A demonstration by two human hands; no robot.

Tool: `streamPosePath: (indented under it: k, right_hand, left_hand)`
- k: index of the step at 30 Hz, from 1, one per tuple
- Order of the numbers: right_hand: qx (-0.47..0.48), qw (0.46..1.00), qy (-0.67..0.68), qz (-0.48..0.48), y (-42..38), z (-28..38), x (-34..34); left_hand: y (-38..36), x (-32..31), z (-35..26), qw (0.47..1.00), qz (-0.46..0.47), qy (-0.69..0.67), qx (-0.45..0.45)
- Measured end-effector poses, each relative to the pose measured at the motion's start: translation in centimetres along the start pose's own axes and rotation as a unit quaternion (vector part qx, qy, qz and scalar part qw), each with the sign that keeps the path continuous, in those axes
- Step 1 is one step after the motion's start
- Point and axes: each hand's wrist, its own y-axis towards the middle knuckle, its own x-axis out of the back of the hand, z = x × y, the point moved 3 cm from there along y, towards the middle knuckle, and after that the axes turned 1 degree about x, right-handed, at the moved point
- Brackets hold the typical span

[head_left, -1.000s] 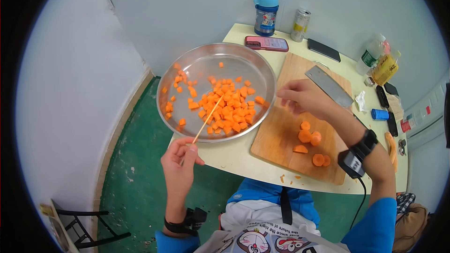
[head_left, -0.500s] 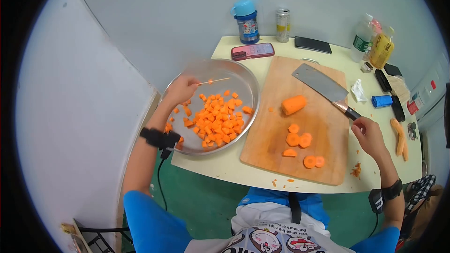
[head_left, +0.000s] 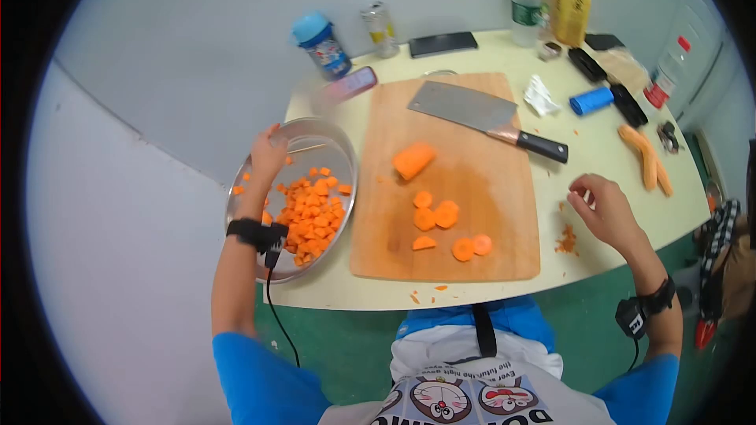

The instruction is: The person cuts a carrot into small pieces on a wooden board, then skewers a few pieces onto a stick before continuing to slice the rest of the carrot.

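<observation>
My left hand [head_left: 269,154] is over the left side of a round metal pan [head_left: 352,177], its fingers closed on a thin wooden stick [head_left: 309,148] that points right. Diced carrot [head_left: 313,208] lies heaped in the pan, with a few pieces near my wrist. My right hand [head_left: 605,208] hovers over the table right of the wooden cutting board [head_left: 496,212], fingers loosely curled, thumb apart, nothing in it. A cleaver [head_left: 472,109] lies across the board's top, its handle past the right edge. A carrot chunk [head_left: 414,160] and several carrot slices [head_left: 446,213] rest on the board.
Behind the board are a blue flask [head_left: 324,49], a can [head_left: 381,30], a phone [head_left: 352,83] and a black phone [head_left: 443,44]. Bottles [head_left: 526,8] stand at the back right. A crumpled tissue [head_left: 540,96], blue roll [head_left: 592,101] and long orange pieces [head_left: 647,159] lie rightward.
The view has swung right, so the table appears further left. My right hand has moved away from the cleaver's handle, towards me. My left hand stays over the pan with the stick.
</observation>
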Motion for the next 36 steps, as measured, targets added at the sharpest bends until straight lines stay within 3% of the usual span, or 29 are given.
streamPosePath:
  k: [2, 4, 5, 8, 9, 11, 12, 14, 15, 17, 21, 24, 27, 28, 30, 31, 33, 35, 36]
  right_hand:
    - [0.017, 1.0, 0.001, 0.02, 0.2, 1.0, -0.3]
    - [0.021, 1.0, -0.005, 0.016, 1.3, 1.2, -1.0]
    - [0.035, 0.999, -0.013, 0.011, 2.0, 1.3, -1.6]
    - [0.105, 0.991, -0.066, -0.058, 4.6, 2.2, -2.9]
    - [0.105, 0.991, -0.066, -0.057, 5.6, 2.2, -3.7]
    - [0.145, 0.96, -0.196, -0.134, 7.3, 2.5, -4.8]
    - [0.146, 0.96, -0.196, -0.134, 8.1, 2.5, -5.1]
    - [0.083, 0.951, -0.295, -0.034, 9.7, 2.1, -6.0]
    - [0.086, 0.95, -0.297, -0.033, 10.4, 2.2, -6.0]
    - [0.032, 0.974, -0.212, 0.07, 11.5, 2.1, -6.5]
    - [0.053, 0.98, -0.175, 0.075, 12.2, 2.0, -6.3]
    - [0.059, 0.984, -0.148, 0.077, 11.4, 2.6, -5.7]
    - [0.014, 0.995, -0.102, 0.011, 10.6, 3.3, -3.7]
    - [0.012, 0.997, -0.074, 0.023, 10.3, 3.3, -3.0]
    - [0.025, 0.999, -0.016, 0.018, 9.4, 2.4, -2.1]
    - [0.02, 0.999, -0.024, 0.018, 8.5, 2.9, -1.5]
    - [-0.063, 0.985, 0.161, 0.0, 5.9, 4.6, -0.1]
    - [-0.025, 0.978, 0.203, -0.031, 3.6, 5.4, 0.8]
    - [-0.024, 0.975, 0.218, -0.042, 2.7, 4.9, 0.9]
  left_hand:
    - [-3.1, 1.6, -9.1, 0.997, 0.008, -0.065, -0.045]
    - [-6.7, 2.3, -16.3, 0.981, 0.136, -0.128, -0.058]
    - [-9.1, 2.3, -19.3, 0.968, 0.2, -0.107, -0.11]
    - [-16.2, 1.7, -24.4, 0.92, 0.313, -0.029, -0.235]
    - [-17.6, 1.4, -25.0, 0.92, 0.314, -0.029, -0.234]
    - [-19.3, 1.0, -25.5, 0.932, 0.319, -0.007, -0.17]
    - [-19.8, 0.4, -25.2, 0.933, 0.318, -0.008, -0.17]
    - [-20.1, -0.4, -24.1, 0.956, 0.237, -0.066, -0.161]
    - [-20.4, -0.5, -23.7, 0.957, 0.235, -0.067, -0.159]
    - [-20.4, -0.4, -23.1, 0.965, 0.228, -0.102, -0.078]
    - [-19.9, 0.6, -20.9, 0.968, 0.177, -0.171, -0.043]
    - [-18.9, 2.0, -17.9, 0.955, 0.071, -0.279, 0.077]
    - [-18.1, 3.8, -14.3, 0.957, 0.014, -0.245, 0.153]
    - [-18.2, 4.0, -12.9, 0.956, 0.015, -0.247, 0.155]
    - [-18.3, 3.9, -11.9, 0.999, -0.013, 0.011, 0.029]
    - [-18.5, 3.6, -12.3, 1.0, -0.01, 0.002, 0.029]
    - [-18.7, 4.3, -14.4, 0.992, -0.084, 0.092, -0.024]
    - [-18.5, 4.0, -16.7, 0.996, -0.07, 0.046, -0.027]
    - [-18.6, 3.0, -18.2, 0.998, 0.004, -0.043, -0.055]
